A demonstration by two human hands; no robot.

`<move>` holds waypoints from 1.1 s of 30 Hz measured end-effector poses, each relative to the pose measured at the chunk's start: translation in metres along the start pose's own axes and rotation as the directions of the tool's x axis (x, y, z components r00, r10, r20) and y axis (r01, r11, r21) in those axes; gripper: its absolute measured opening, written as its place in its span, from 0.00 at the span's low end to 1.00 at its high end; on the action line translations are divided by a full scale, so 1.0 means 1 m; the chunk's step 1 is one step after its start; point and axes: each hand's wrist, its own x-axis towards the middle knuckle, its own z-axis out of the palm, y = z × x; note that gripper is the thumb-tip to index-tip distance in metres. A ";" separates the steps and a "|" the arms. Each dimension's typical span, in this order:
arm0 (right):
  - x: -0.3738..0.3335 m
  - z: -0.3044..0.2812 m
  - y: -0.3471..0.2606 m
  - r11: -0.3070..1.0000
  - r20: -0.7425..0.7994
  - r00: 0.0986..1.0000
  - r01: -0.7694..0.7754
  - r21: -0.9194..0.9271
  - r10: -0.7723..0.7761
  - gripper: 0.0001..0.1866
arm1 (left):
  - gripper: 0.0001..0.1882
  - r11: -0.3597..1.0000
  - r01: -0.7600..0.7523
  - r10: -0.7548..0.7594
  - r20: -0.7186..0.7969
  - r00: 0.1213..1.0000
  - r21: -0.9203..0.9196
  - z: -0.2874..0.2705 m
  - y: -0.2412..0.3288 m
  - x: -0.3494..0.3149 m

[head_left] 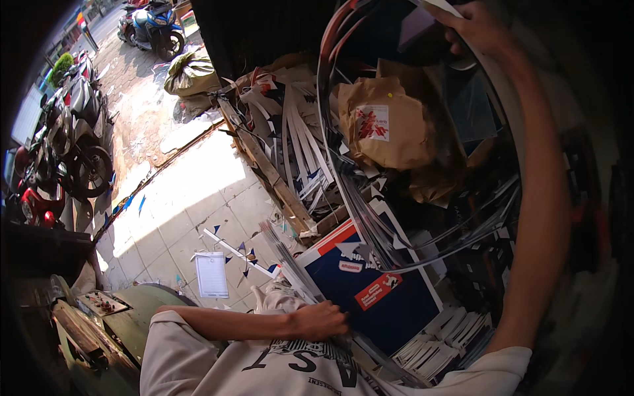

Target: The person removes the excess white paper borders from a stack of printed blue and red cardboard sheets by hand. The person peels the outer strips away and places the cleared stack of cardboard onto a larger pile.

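The right hand pinches the looped strips in front of brown wrapping; the left hand has its grip closed round a straighter bundle. Both seem light, springy, slick, best held bunched.

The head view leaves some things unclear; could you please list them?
In the head view:
- The person's left hand: fingertips hidden behind its own knuckles.
- Long, thin, pale strips bent in a loop: top cut off by the upper edge.
- Crumpled brown paper package: contents hidden by its wrapping.
- White rectangular sheet: marks too small to read.
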 end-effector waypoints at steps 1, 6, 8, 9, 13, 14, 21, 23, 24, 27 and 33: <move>0.007 0.018 -0.001 0.998 0.025 1.000 -0.010 -0.069 0.011 0.26 | 0.11 1.000 -0.019 0.019 0.024 1.000 0.002 0.006 -0.006 0.003; -0.083 0.054 -0.036 0.980 0.178 0.975 0.154 -0.125 -0.131 0.32 | 0.09 0.982 -0.125 0.119 0.054 0.991 0.143 -0.009 -0.040 0.021; -0.153 0.047 -0.058 0.981 0.365 0.920 0.178 -0.073 -0.140 0.36 | 0.09 0.947 -0.222 0.205 0.094 0.974 0.231 -0.012 -0.048 0.018; -0.194 0.040 -0.060 0.990 0.479 0.876 0.113 -0.085 -0.059 0.38 | 0.09 0.925 -0.300 0.276 0.129 0.952 0.234 -0.016 -0.047 0.022; -0.363 0.031 -0.037 0.936 0.748 0.563 -0.198 -0.292 0.352 0.52 | 0.19 0.916 -0.337 0.283 0.246 0.927 0.218 -0.034 -0.043 0.022; -0.399 0.040 -0.037 0.929 0.740 0.568 -0.285 -0.234 0.361 0.54 | 0.20 0.910 -0.319 0.294 0.132 0.947 0.264 -0.040 -0.044 0.023; -0.503 0.138 -0.079 0.812 -0.029 0.840 -0.532 -0.240 0.542 0.22 | 0.28 0.884 -0.400 0.376 0.141 0.916 0.243 -0.107 -0.033 0.036; -0.510 0.130 -0.072 0.828 -0.141 0.869 -0.495 -0.263 0.475 0.16 | 0.28 0.904 -0.374 0.377 0.028 0.926 0.208 -0.127 -0.017 0.049; -0.514 0.116 -0.072 0.827 -0.208 0.862 -0.504 -0.250 0.463 0.14 | 0.28 0.852 -0.370 0.444 -0.137 0.886 0.371 -0.140 0.006 0.056; -0.536 0.065 -0.085 0.759 -0.318 0.801 -0.590 -0.274 0.508 0.11 | 0.21 0.773 -0.491 0.617 -0.655 0.436 0.402 -0.124 0.059 0.054; -0.605 -0.054 -0.100 0.549 -0.513 0.557 -0.815 -0.185 0.654 0.09 | 0.26 0.238 0.025 -0.121 -0.004 0.993 -0.971 0.144 0.020 0.199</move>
